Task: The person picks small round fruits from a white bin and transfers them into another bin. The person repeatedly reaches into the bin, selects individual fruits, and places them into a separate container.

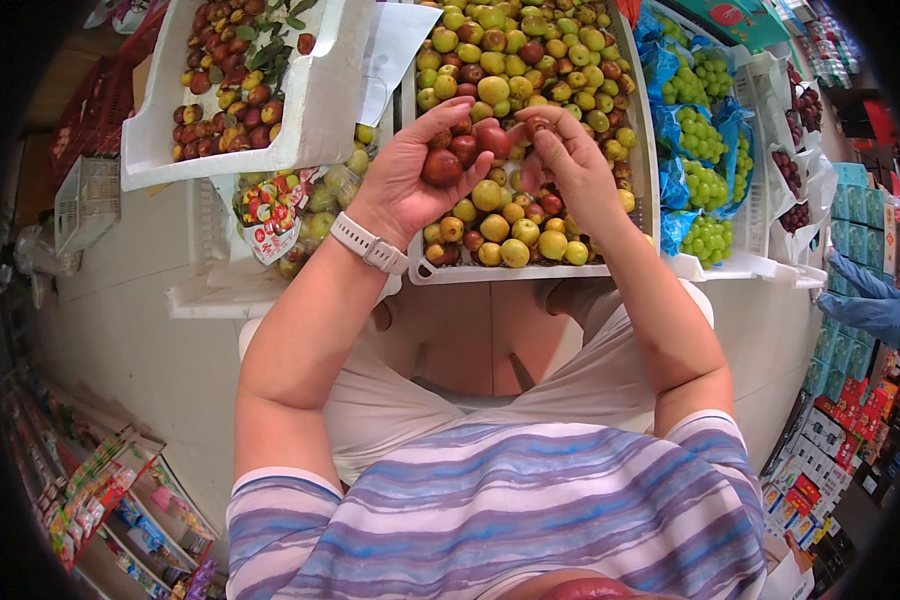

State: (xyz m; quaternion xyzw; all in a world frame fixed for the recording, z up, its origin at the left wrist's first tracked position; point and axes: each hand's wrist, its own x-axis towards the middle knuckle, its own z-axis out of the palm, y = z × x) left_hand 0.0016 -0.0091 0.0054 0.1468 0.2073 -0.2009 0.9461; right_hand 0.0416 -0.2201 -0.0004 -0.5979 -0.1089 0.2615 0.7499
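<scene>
Several dark red jujubes [443, 167] rest in my left hand [409, 169], its palm turned up and its fingers curled around them. My right hand [570, 157] pinches a single red jujube [538, 126] between thumb and fingers, just right of the left hand's fruit. Both hands hover over a white plastic crate [532, 276] filled with green, yellow and red jujubes [525, 232]. At the upper left, a white foam box [307, 112] holds mostly red and brown jujubes [232, 124] along with some green leaves [270, 52].
Bagged fruit [322, 199] with a printed bag [270, 210] lies below the foam box. A white paper sheet [397, 45] sits between box and crate. Green grapes [701, 176] in blue wrapping and dark red grapes [791, 176] stand right. Snack shelves [135, 502] are at lower left.
</scene>
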